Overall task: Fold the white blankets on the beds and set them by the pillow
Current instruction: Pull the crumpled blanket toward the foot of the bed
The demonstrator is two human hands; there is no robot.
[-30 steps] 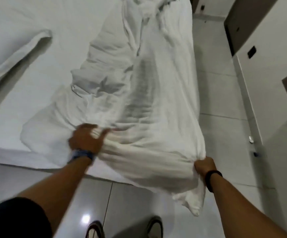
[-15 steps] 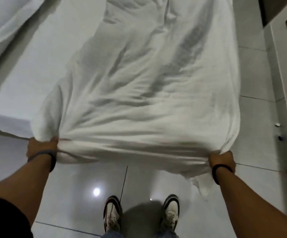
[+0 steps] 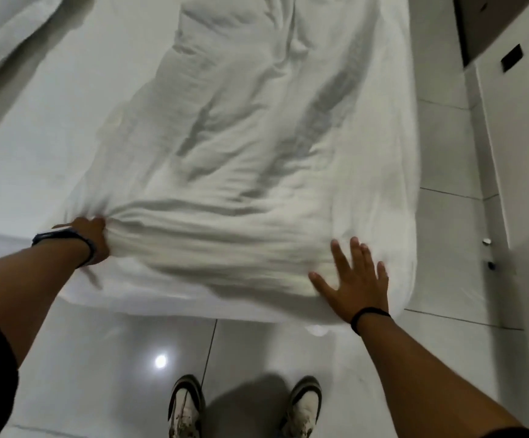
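A white blanket (image 3: pixel 256 147) lies spread lengthwise along the right side of the bed (image 3: pixel 51 128), wrinkled, its near edge at the foot of the mattress. My left hand (image 3: pixel 94 238) grips a bunched fold at the blanket's near left corner. My right hand (image 3: pixel 354 279) rests flat on the near right part of the blanket, fingers spread, holding nothing. No pillow is in view.
A second white cover (image 3: pixel 7 36) lies across the bed's far left corner. My two shoes (image 3: pixel 187 409) stand on the glossy tiled floor (image 3: pixel 105 358) just before the bed. A white wall with a dark switch plate (image 3: pixel 512 57) runs along the right.
Both hands held the blanket's near edge lifted off the bed's foot half a second ago. The edge now lies on the mattress, and my right hand has let go and opened flat.
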